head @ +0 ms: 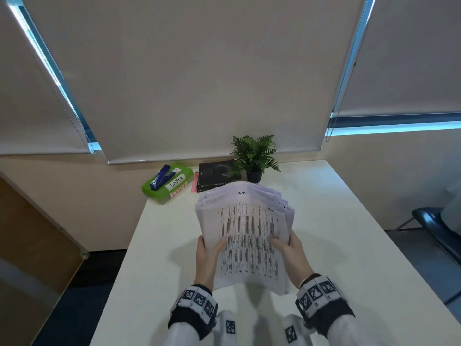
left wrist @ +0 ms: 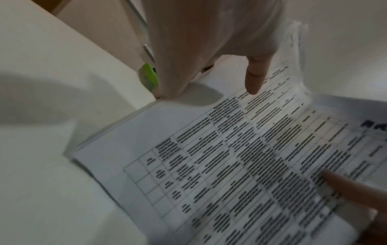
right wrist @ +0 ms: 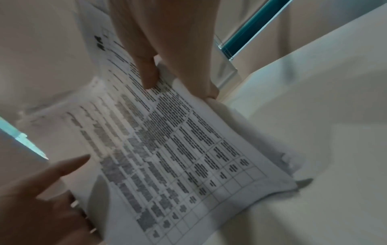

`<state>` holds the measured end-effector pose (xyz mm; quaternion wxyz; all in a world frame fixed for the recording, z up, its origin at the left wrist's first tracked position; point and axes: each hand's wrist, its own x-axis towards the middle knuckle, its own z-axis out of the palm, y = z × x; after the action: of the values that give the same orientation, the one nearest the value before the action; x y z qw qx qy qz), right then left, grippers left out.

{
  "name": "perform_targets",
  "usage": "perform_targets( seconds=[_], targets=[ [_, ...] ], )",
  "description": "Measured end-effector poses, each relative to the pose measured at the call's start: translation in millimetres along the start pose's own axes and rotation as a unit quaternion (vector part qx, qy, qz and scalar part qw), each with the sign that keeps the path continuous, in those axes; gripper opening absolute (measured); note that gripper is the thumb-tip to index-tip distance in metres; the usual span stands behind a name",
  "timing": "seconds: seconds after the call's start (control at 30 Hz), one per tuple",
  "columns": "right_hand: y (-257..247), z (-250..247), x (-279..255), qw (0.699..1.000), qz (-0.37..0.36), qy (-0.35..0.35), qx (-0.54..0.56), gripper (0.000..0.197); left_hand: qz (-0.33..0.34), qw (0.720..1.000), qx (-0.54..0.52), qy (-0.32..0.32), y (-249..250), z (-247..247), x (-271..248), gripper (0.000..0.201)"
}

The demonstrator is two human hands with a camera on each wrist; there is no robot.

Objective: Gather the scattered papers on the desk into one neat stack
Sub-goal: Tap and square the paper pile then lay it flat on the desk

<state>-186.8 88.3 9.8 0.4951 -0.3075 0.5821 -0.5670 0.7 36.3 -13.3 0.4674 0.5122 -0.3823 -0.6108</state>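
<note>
A thick bundle of printed papers [head: 245,236] stands tilted on its lower edge on the white desk [head: 349,245], its upper edges fanned and uneven. My left hand [head: 208,253] grips the bundle's left side, thumb lying on the front sheet and fingers hidden behind. My right hand [head: 290,250] grips the right side the same way. In the left wrist view my left hand [left wrist: 211,54] holds the papers [left wrist: 240,165] with its thumb on the printed table. In the right wrist view my right hand [right wrist: 165,58] clasps the papers [right wrist: 178,157] at their edge.
At the desk's far edge sit a green box [head: 167,186] labelled LARGE with a blue stapler [head: 162,177] on top, a black book [head: 217,175] and a potted fern [head: 254,158]. Roller blinds cover the windows behind. A dark chair [head: 434,228] stands to the right.
</note>
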Motion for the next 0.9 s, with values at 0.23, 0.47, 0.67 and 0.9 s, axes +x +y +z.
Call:
perform_targets(
  seconds=[0.23, 0.47, 0.67, 0.9],
  targets=[
    [0, 5, 7, 1.0, -0.003, 0.008, 0.007, 0.027, 0.029, 0.999, 0.008, 0.024, -4, 14, -9, 0.05],
    [-21, 0, 6, 0.997, -0.07, -0.011, 0.004, 0.052, 0.13, 0.99, 0.061, -0.009, 20, 13, -9, 0.052],
    [-34, 9, 11, 0.995, -0.098, 0.008, 0.028, 0.022, 0.176, 0.982, 0.071, -0.012, 39, 26, -5, 0.018],
    [-40, -8, 11, 0.993, -0.114, 0.012, 0.023, 0.054, 0.204, 0.978, 0.031, -0.014, 49, 14, -9, 0.031]
  ],
)
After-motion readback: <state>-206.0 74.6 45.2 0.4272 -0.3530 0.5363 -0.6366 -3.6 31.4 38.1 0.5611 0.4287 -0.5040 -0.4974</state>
